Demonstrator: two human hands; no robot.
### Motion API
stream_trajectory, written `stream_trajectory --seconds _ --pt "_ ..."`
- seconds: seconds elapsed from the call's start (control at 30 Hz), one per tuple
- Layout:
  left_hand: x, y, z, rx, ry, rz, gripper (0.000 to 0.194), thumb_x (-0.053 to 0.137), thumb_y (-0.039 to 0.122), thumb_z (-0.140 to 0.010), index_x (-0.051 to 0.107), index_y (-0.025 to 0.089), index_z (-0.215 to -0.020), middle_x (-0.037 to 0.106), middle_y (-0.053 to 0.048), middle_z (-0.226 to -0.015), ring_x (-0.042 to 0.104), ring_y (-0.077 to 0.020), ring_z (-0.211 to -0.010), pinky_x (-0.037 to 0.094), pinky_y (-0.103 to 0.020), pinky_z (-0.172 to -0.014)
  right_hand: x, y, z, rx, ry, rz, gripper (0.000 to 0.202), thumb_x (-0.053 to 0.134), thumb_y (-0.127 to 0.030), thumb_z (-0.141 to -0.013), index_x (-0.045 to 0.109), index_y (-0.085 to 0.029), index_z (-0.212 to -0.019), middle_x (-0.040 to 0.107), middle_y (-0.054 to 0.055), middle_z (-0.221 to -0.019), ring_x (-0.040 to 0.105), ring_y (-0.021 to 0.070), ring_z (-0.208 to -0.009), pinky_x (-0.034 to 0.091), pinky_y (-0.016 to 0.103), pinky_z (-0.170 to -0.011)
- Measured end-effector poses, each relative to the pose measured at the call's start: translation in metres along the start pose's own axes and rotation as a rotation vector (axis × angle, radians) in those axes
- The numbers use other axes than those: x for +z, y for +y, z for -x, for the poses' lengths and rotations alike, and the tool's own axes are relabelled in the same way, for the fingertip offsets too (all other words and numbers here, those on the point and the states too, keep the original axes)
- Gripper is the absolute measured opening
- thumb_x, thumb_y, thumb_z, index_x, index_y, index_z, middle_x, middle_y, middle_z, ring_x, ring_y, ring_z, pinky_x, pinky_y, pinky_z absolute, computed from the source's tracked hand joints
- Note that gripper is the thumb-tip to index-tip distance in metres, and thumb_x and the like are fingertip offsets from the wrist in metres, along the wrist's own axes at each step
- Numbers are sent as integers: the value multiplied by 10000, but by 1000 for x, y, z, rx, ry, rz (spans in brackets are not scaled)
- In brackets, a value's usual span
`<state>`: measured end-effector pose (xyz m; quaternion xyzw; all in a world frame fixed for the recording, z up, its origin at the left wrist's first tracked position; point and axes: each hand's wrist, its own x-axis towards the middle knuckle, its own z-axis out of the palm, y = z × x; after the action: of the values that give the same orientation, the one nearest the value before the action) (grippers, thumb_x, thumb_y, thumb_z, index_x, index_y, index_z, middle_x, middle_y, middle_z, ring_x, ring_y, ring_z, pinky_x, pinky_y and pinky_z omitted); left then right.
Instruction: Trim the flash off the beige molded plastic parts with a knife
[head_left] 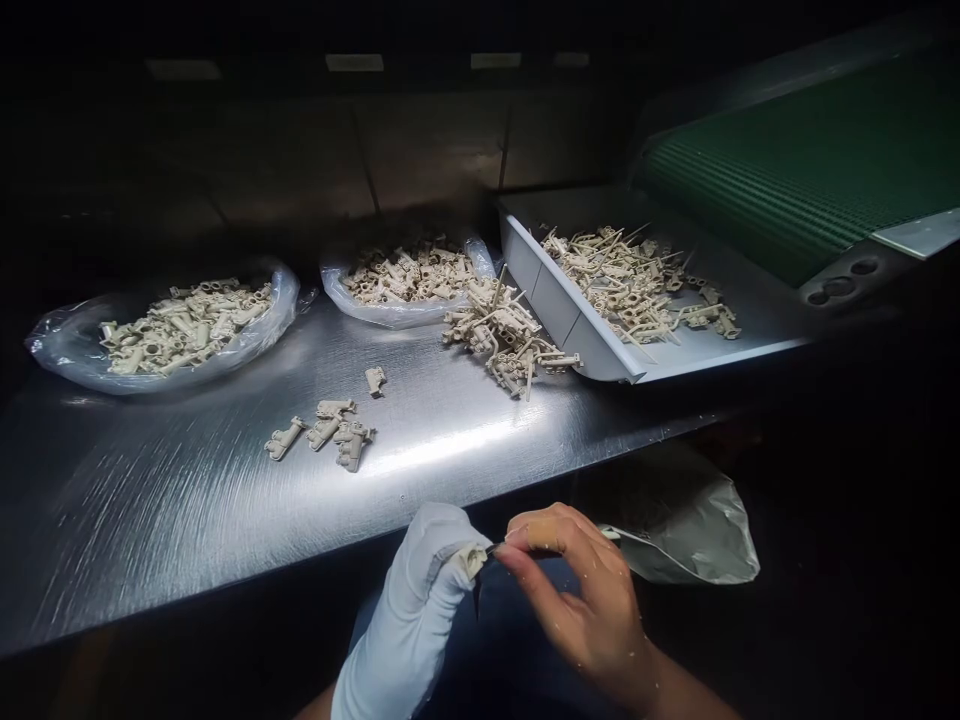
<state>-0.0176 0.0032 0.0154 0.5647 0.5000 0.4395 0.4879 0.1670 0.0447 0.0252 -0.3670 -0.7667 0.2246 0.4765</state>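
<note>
Steel table (187, 500) is carrying two bags of beige parts (180, 325) and a loose pile (506, 335) beside the grey tray (570, 310). Gloved left hand (427, 580) is pinching a small part (472, 558) below the table edge; bare right hand (577, 590) is gripping a thin blade (495, 548) against it.

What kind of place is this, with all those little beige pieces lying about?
Probably a small factory workstation for moulded plastic parts. A green conveyor belt feeds a grey tray of beige parts, bags hold more on a steel table, and the gloved left hand holds one.
</note>
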Motion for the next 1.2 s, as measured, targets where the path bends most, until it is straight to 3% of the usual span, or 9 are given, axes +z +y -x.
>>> stream_trajectory --seconds 0.2,0.33,0.47,0.63,0.8,0.87,0.97,1.07,1.2 --pt "-2 -4 0 -48 -60 68 275 484 372 -1089 698 276 -945 586 -13 -947 581 -197 -900 511 -301 -898 -7 -2 -5 -24 -72 -75 127 678 -91 -973 624 -206 -964 738 3 -803 694 150 -695 504 290 -636" --pt "-2 -4 1 -124 -57 132 307 527 466 -1056 679 259 -889 561 -26 -918 560 -214 -873 532 -315 -857 -10 -1 -5 21 -137 -145 110 675 -129 -983 635 -216 -930 729 -5 -774 676 144 -671 511 274 -637" --pt "-2 -5 3 -188 -51 159 338 576 540 -1013 670 250 -866 570 -34 -912 555 -224 -873 540 -326 -863 -12 -1 -5 178 -213 -247 121 654 -196 -1001 643 -224 -884 700 -18 -762 663 127 -672 514 227 -625" --pt "-1 -3 -1 -193 -90 156 302 509 430 -1073 680 244 -908 584 -23 -933 574 -202 -893 523 -310 -876 -8 5 -2 372 -322 -341 180 581 -378 -1047 647 -226 -975 686 0 -830 671 140 -712 544 224 -633" --pt "2 -1 -5 -142 68 80 104 636 317 -1021 722 275 -1062 677 -23 -1152 618 -213 -1104 485 -302 -989 -6 16 1 247 -105 40 330 599 -443 -1046 649 -229 -1293 657 19 -866 655 174 -765 567 280 -720" --pt "3 -2 -5 -203 89 125 65 685 320 -990 711 263 -1006 712 -1 -1016 659 -186 -960 515 -279 -890 -7 18 1 179 -122 99 374 549 -439 -1073 629 -225 -1369 664 27 -876 655 178 -771 565 286 -718" --pt "4 -1 -5 -320 79 230 175 697 374 -981 662 231 -886 696 31 -781 647 -146 -721 517 -260 -727 -10 17 0 89 -167 153 391 472 -362 -1110 585 -213 -1453 690 46 -921 659 191 -811 558 310 -728" --pt "4 3 -8 -368 66 324 220 715 398 -964 635 216 -872 689 37 -706 640 -138 -653 508 -259 -675 -13 14 -2 16 -183 218 377 446 -213 -1109 581 -213 -1461 700 43 -905 630 191 -778 525 328 -710" --pt "4 7 -9 -367 65 355 228 733 391 -947 627 208 -862 691 34 -686 634 -139 -644 506 -262 -672 -18 6 -8 -53 -184 293 389 483 -170 -1089 562 -182 -1470 718 52 -910 618 193 -754 484 332 -684"
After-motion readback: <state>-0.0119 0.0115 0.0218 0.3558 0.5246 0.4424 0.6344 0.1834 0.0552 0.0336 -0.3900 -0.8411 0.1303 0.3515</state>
